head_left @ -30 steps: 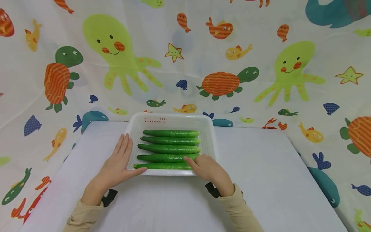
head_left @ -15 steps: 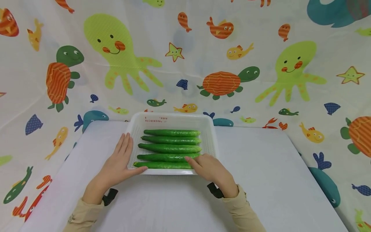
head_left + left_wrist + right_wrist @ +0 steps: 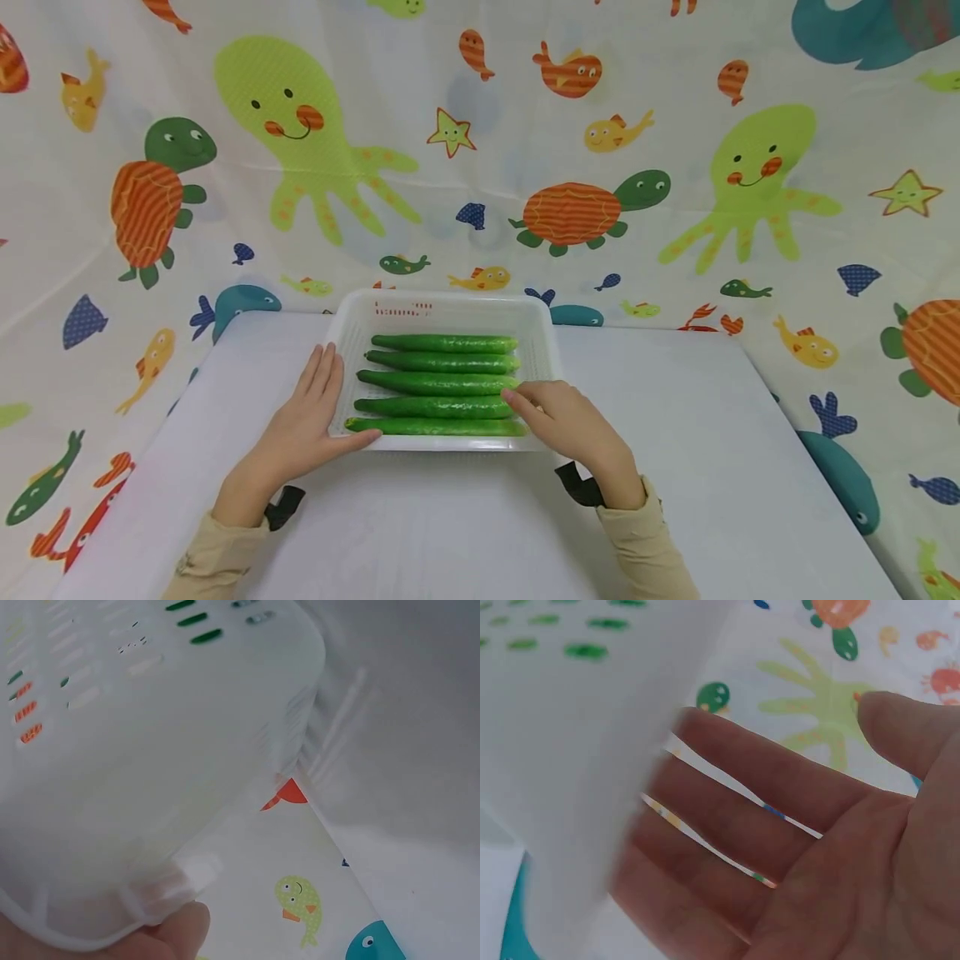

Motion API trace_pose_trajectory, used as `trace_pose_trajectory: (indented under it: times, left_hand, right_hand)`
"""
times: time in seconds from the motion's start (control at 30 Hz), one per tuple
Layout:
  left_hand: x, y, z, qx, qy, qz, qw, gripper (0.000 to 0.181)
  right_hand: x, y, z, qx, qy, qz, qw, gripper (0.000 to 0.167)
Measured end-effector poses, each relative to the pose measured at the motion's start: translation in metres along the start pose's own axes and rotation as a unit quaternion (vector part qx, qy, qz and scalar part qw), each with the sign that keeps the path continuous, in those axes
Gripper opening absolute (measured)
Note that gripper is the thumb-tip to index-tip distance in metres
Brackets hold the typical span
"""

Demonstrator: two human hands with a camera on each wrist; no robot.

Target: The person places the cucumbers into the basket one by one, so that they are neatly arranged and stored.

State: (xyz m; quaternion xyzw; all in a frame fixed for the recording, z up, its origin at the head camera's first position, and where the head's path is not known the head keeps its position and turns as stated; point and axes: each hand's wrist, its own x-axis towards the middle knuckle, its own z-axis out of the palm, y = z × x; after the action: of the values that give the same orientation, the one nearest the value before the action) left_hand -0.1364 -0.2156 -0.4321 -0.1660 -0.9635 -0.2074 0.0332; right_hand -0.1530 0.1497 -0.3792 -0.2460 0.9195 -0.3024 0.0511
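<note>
Several green cucumbers (image 3: 442, 383) lie side by side in a white plastic basket (image 3: 450, 444), seen in the head view. My left hand (image 3: 303, 421) rests along the basket's left rim, fingers straight, with the thumb stretched over the front rim. The left wrist view catches the slotted basket wall (image 3: 150, 780) from outside and a bit of that hand below the rim. Over the basket's front right corner is my right hand (image 3: 573, 421), near the cucumbers' right ends. In the right wrist view its fingers (image 3: 757, 765) are extended beside the blurred basket wall, holding nothing visible.
The basket stands on a white table (image 3: 450, 525), close to its back edge. Behind and around hangs a curtain (image 3: 480, 108) printed with sea animals. A dark strap (image 3: 579, 485) shows at the right wrist, another (image 3: 283, 508) at the left.
My right hand has shifted to the right and slightly back, baring more of the two front cucumbers' right ends. The left hand, basket and cucumbers stay in place.
</note>
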Motion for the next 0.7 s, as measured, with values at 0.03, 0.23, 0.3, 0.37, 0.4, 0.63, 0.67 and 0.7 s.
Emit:
trace_pose_trajectory:
  times: [0.03, 0.23, 0.3, 0.37, 0.4, 0.63, 0.67, 0.7]
  left_hand:
    - [0.0, 0.0, 0.0, -0.001, -0.001, 0.0, 1.0, 0.121]
    - [-0.001, 0.001, -0.005, -0.019, -0.011, 0.001, 0.9997, 0.118]
    - [-0.002, 0.002, -0.007, -0.03, -0.012, 0.001, 0.9995, 0.116]
    - [-0.002, 0.002, -0.008, -0.036, -0.01, 0.0, 0.9993, 0.115]
    - [-0.002, 0.002, -0.009, -0.039, -0.007, -0.001, 0.9992, 0.114]
    - [-0.003, 0.008, -0.014, -0.037, 0.048, 0.021, 0.9979, 0.095]
    - [-0.003, 0.009, -0.015, -0.035, 0.056, 0.028, 0.9974, 0.09]
    - [-0.004, 0.011, -0.016, -0.03, 0.065, 0.035, 0.9968, 0.084]
  right_hand:
    - [-0.002, 0.001, -0.004, 0.0, 0.012, -0.004, 0.9999, 0.038]
    - [-0.018, 0.006, -0.03, -0.008, 0.101, 0.015, 0.9948, 0.03]
    - [-0.024, 0.008, -0.039, -0.01, 0.141, 0.022, 0.9897, 0.028]
    - [-0.03, 0.01, -0.046, -0.007, 0.182, 0.022, 0.983, 0.025]
    - [-0.033, 0.011, -0.049, -0.002, 0.202, 0.02, 0.9793, 0.023]
    - [-0.045, 0.012, -0.06, -0.01, 0.325, -0.016, 0.9454, 0.017]
    - [-0.046, 0.012, -0.061, -0.015, 0.339, -0.021, 0.9405, 0.019]
    - [-0.046, 0.012, -0.062, -0.019, 0.35, -0.026, 0.936, 0.022]
